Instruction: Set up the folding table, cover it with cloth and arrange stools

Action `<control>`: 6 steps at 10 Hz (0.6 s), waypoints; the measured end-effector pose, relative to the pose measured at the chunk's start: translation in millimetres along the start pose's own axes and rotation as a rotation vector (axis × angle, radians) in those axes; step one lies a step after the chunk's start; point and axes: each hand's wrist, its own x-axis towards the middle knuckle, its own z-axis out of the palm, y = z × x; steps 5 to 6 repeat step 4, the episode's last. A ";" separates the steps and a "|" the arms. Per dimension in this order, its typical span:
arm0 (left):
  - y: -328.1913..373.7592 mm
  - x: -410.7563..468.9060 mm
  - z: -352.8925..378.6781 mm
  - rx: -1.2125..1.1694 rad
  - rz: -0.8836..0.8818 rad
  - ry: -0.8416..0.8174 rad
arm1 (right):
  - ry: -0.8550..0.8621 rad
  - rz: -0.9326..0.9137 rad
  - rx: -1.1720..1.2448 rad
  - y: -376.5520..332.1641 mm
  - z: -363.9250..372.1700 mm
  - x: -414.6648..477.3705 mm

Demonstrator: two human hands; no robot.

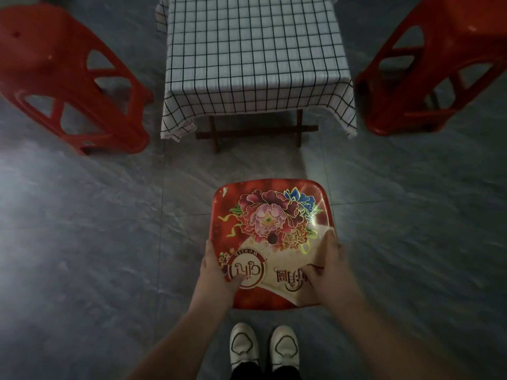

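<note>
A small folding table stands ahead, covered by a white cloth with a dark grid (255,50); its dark wooden legs (255,131) show below the hem. A red plastic stool (63,75) stands left of the table and another red stool (436,69) stands right of it. Directly below me is a third red stool with a flower-printed seat (271,223). My left hand (219,270) grips the seat's left edge, thumb on top. My right hand (326,270) grips the right edge, its fingers wrapped over the rim.
The floor is grey marbled tile (82,242) with open room on both sides of the flowered stool. My white shoes (263,346) stand just behind it. A strip of floor separates the stool from the table's near legs.
</note>
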 end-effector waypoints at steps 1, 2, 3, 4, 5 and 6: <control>-0.7 -2.3 2.2 0.002 0.001 -0.001 | -0.016 0.008 -0.032 -1.6 -2.4 -1.5; 1.8 -6.3 1.5 -0.003 0.012 0.004 | -0.031 0.004 -0.074 -5.3 -4.8 -3.1; 10.9 -18.2 -5.9 0.013 0.034 -0.002 | -0.047 -0.024 -0.150 -14.7 -14.3 -5.7; 34.3 -44.2 -22.6 -0.012 0.078 -0.010 | -0.055 -0.089 -0.208 -33.6 -34.6 -20.9; 34.3 -44.2 -22.6 -0.012 0.078 -0.010 | -0.055 -0.089 -0.208 -33.6 -34.6 -20.9; 34.3 -44.2 -22.6 -0.012 0.078 -0.010 | -0.055 -0.089 -0.208 -33.6 -34.6 -20.9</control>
